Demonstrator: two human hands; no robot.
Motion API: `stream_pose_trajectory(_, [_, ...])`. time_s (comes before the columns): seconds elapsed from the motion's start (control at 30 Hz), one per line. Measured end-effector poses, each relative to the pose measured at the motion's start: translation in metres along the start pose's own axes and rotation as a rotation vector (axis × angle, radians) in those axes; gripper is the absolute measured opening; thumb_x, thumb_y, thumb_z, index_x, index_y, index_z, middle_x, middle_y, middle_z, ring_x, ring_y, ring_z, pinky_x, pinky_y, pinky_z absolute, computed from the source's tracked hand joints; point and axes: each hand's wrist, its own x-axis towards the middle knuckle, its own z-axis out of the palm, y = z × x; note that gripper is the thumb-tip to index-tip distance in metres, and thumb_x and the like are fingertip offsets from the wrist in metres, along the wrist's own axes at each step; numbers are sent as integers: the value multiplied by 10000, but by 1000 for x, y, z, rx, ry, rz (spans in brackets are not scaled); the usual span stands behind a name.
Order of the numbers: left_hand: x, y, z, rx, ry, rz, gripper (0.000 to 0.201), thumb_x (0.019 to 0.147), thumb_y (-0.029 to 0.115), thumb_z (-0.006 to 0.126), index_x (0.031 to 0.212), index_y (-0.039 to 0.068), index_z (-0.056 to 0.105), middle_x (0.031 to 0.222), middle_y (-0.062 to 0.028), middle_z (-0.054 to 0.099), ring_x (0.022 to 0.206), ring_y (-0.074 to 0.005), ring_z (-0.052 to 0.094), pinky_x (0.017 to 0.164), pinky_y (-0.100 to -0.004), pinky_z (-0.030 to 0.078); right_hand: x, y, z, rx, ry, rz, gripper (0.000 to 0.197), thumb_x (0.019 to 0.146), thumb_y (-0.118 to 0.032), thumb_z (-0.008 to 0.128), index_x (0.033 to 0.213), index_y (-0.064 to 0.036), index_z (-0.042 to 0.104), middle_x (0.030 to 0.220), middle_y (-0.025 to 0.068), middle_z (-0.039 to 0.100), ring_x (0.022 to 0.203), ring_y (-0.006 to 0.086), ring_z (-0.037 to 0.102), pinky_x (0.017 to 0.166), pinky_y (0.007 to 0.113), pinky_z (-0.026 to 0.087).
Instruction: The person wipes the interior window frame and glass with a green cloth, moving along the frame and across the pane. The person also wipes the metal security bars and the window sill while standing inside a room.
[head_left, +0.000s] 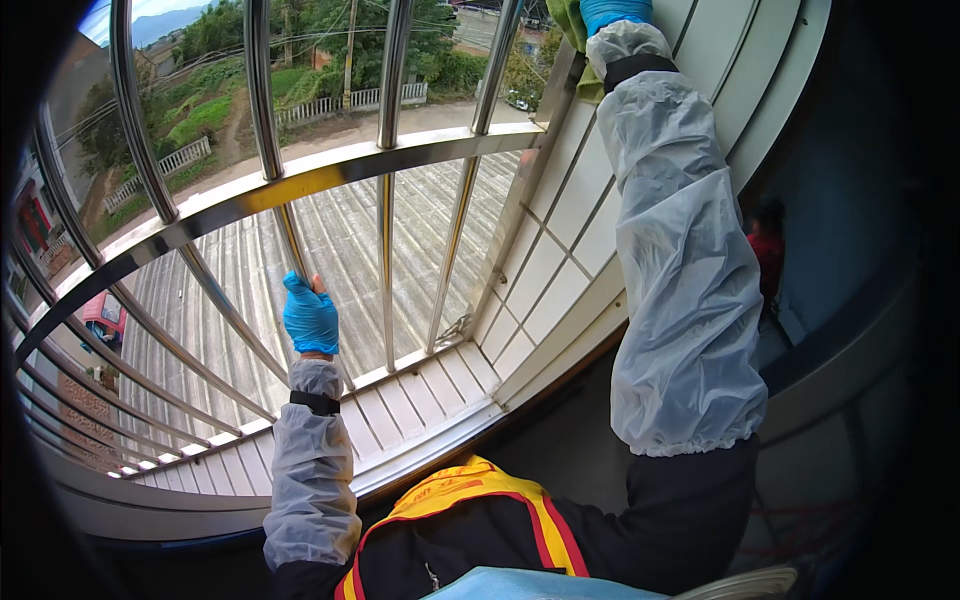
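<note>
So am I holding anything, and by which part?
Left hand grips a metal bar below the crossbar. Right hand is at a green cloth; grip out of frame.

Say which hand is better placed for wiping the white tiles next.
The right hand, most likely: though cropped by the top edge, it touches the green cloth near the white tiles, while the left hand is closed around a metal bar.

Pale fence [325,108] beyond corrugated roof [345,245]
</note>
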Motion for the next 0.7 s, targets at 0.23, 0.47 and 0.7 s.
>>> stream_pose_trajectory(0.23, [2,2,-2,22,5,17,177,938,203,541,961,64,433,596,-140,515,502,-350,536,440,-454,385,-94,-72,89,204,227,-45,295,865,-155,523,1136,-51,575,893,143,606,789,298,616,652,392,508])
stream_pose_trajectory(0.47, [3,6,-8,-12,-86,-24,194,941,220,538,972,73,414,683,-134,530,562,-338,556,470,-445,412,-158,-99,90,594,92,205,410,922,-164,493,1324,-245,484,967,245,583,863,392,612,735,460,522])
stream_pose_trajectory(0.7, [3,6,-7,-63,-79,-33,198,943,220,537,972,74,405,653,-116,514,534,-331,540,459,-434,403,-210,-114,59,629,-13,362,704,851,-399,598,1367,8,348,1349,234,416,1012,405,531,911,432,466])
